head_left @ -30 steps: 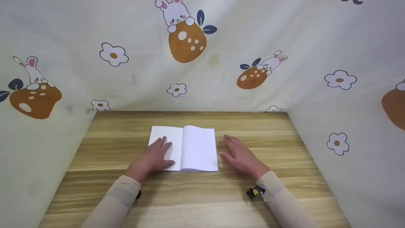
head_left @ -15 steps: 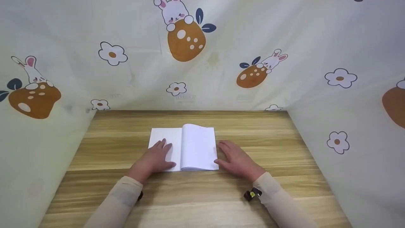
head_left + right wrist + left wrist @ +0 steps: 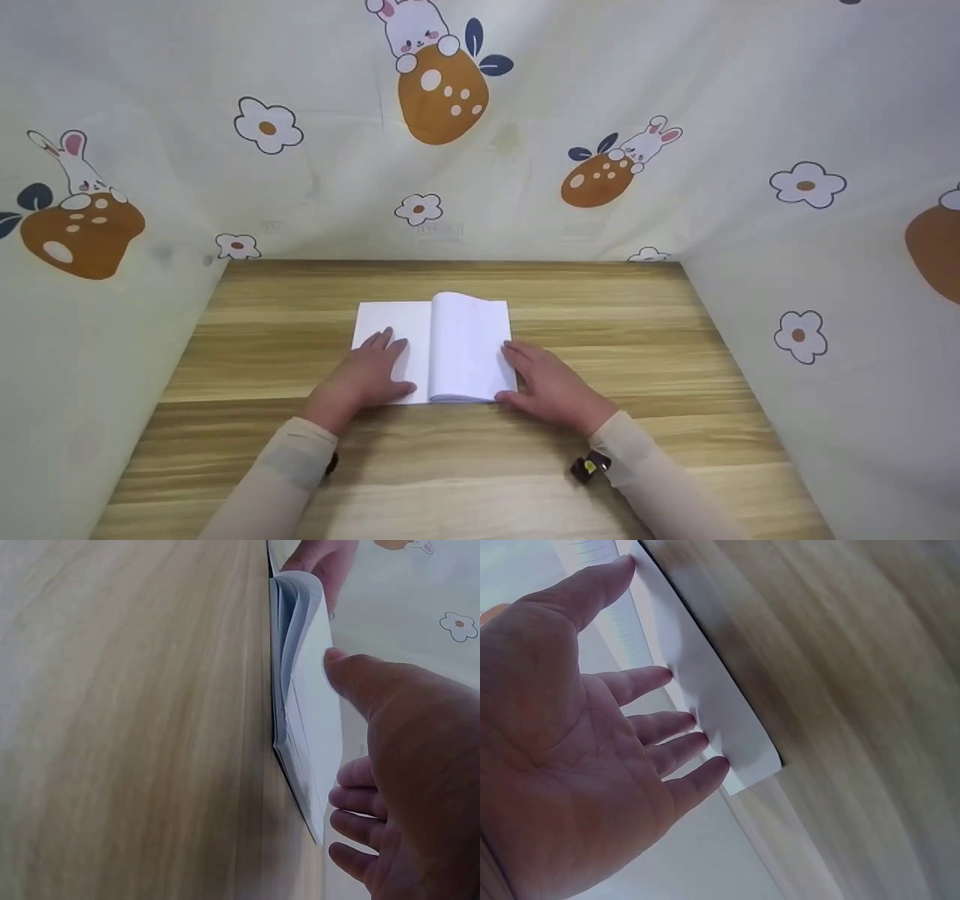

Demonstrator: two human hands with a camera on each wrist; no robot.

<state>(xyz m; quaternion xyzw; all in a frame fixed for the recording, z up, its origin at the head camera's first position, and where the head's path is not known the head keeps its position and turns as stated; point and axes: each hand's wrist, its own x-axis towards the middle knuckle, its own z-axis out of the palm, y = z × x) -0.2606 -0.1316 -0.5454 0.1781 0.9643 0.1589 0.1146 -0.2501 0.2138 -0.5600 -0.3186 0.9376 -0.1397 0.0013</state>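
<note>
An open notebook (image 3: 469, 352) with blank white pages lies on the wood-grain table, its right-hand pages bulging up near the spine. My left hand (image 3: 367, 375) rests on the left page with fingers spread; in the left wrist view its fingertips (image 3: 718, 769) press on the white page (image 3: 750, 742). My right hand (image 3: 551, 386) is at the notebook's right edge, thumb and fingertips overlapping the page's margin. The right wrist view shows the stacked page edges (image 3: 296, 705) fanned above the cover, with the right thumb (image 3: 349, 671) right by the top page.
Pale curtains (image 3: 337, 187) printed with rabbits and flowers enclose the table (image 3: 465, 465) at the back and both sides. A small black device (image 3: 591, 466) is strapped at the right wrist.
My right hand has moved left from the table beside the notebook onto its right edge. The left hand stays on the left page, which lies flatter.
</note>
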